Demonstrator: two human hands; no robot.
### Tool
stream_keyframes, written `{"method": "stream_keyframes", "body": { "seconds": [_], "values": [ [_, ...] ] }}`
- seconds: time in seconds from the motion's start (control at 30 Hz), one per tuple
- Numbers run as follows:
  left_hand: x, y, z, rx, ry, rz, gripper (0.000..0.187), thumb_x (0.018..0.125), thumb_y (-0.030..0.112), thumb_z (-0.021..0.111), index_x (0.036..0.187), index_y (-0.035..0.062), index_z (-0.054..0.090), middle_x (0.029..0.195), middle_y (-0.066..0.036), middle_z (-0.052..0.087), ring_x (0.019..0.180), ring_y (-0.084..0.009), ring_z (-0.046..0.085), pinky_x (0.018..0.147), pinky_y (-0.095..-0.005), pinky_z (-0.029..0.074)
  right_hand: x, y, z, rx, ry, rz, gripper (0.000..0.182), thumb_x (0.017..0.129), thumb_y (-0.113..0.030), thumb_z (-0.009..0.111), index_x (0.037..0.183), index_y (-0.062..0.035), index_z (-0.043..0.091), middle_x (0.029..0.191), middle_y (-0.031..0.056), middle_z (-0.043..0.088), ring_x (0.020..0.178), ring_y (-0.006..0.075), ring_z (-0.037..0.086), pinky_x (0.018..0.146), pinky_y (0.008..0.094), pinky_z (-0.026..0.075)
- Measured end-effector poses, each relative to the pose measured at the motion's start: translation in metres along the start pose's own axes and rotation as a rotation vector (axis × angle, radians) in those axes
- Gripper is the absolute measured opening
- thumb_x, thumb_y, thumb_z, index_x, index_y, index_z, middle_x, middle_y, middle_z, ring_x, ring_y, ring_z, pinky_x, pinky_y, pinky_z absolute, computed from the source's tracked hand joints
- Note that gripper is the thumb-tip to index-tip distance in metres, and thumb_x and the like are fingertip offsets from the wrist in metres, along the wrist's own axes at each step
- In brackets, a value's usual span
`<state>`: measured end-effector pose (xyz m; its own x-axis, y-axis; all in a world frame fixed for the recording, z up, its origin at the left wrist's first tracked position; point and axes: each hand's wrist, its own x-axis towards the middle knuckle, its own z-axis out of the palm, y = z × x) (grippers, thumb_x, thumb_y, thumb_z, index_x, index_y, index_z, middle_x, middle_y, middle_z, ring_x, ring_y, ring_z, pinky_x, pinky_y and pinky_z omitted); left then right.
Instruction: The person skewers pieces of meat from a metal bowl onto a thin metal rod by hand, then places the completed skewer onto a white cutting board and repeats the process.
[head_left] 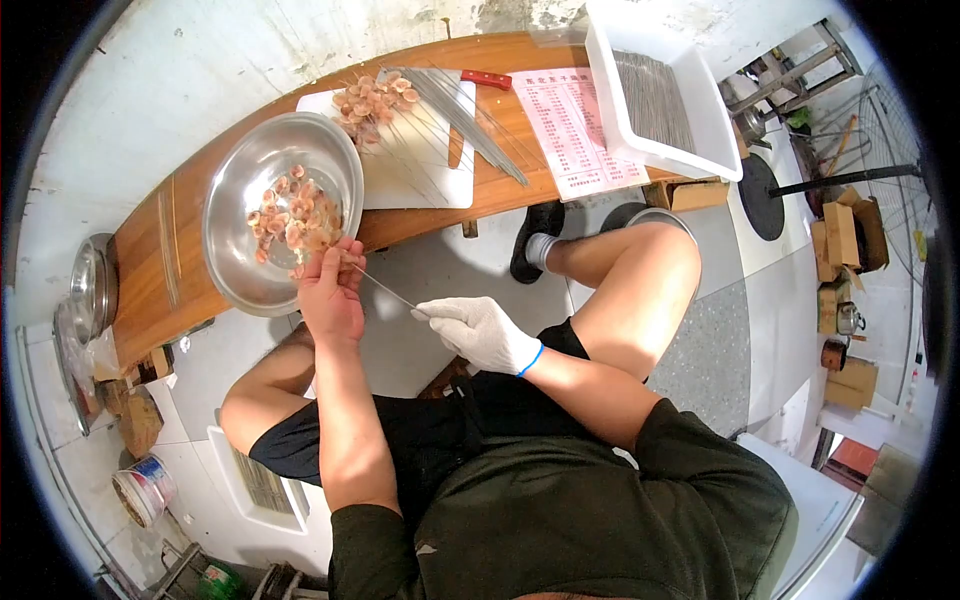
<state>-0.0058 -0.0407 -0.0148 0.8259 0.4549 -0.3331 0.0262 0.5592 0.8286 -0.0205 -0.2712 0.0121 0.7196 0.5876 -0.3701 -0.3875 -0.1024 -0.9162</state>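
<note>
My bare left hand (332, 295) is closed at the near rim of a large steel bowl (228, 250). Its fingers pinch a small pinkish piece at the far end of a thin metal skewer (385, 290), mostly hidden by the fingers. My right hand (480, 332), in a white knit glove with a blue cuff, grips the skewer's other end. Inside the bowl lie several pinkish-orange, roundish meat pieces (300, 220). Behind it, a white cutting board (400, 185) carries loaded skewers (375, 103) with similar pieces, beside a bundle of bare metal skewers (475, 125).
On the wooden table (150, 270) are a red-handled knife (487, 78), a pink printed sheet (575, 130) and a white bin (710, 150) of skewers. Another white tray (270, 515) stands on the floor at left, near a bucket (145, 490). My knees flank the space below the table.
</note>
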Motion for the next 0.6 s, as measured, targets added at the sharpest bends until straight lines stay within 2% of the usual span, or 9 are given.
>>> {"method": "stream_keyframes", "body": {
  "seconds": [0.13,0.27,0.4,0.6],
  "values": [
    [-0.005,-0.004,0.013,0.029,0.034,-0.034,0.021,0.099,0.015,0.054,0.114,0.0010,0.058,0.106,-0.011,0.066,0.097,-0.0220,0.066,0.084,-0.0337,0.056,0.004,0.009,0.001,0.029,0.017,-0.035,0.031,0.093,-0.012,0.057,0.119,0.0030,0.064,0.085,0.0014,0.064,0.069,0.0061,0.050,0.066,0.0230,0.047],
    [-0.003,0.018,0.025,-0.138,0.115,-0.015,0.022,0.100,0.017,0.052,0.115,0.0009,0.057,0.102,-0.013,0.067,0.090,-0.0235,0.068,0.077,-0.0335,0.057,0.001,0.003,-0.004,0.021,0.003,0.030,0.031,0.093,-0.011,0.056,0.119,0.0030,0.064,0.094,0.0054,0.069,0.080,0.0080,0.057,0.075,0.0239,0.049],
    [0.004,0.020,0.011,-0.097,0.069,-0.015,0.028,0.101,0.023,0.050,0.112,-0.0021,0.056,0.106,-0.015,0.066,0.096,-0.0260,0.067,0.080,-0.0368,0.056,-0.001,0.001,-0.001,-0.006,0.004,0.005,0.030,0.093,-0.011,0.056,0.118,0.0027,0.064,0.106,0.0090,0.071,0.093,0.0098,0.061,0.085,0.0246,0.049],
    [0.011,0.019,-0.001,-0.196,0.096,-0.018,0.028,0.102,0.022,0.047,0.110,-0.0016,0.057,0.107,-0.016,0.066,0.099,-0.0270,0.066,0.085,-0.0396,0.054,0.001,0.004,-0.001,-0.008,-0.021,-0.029,0.030,0.093,-0.010,0.056,0.118,0.0022,0.064,0.109,0.0097,0.071,0.095,0.0099,0.061,0.086,0.0250,0.049]
  ]
}}
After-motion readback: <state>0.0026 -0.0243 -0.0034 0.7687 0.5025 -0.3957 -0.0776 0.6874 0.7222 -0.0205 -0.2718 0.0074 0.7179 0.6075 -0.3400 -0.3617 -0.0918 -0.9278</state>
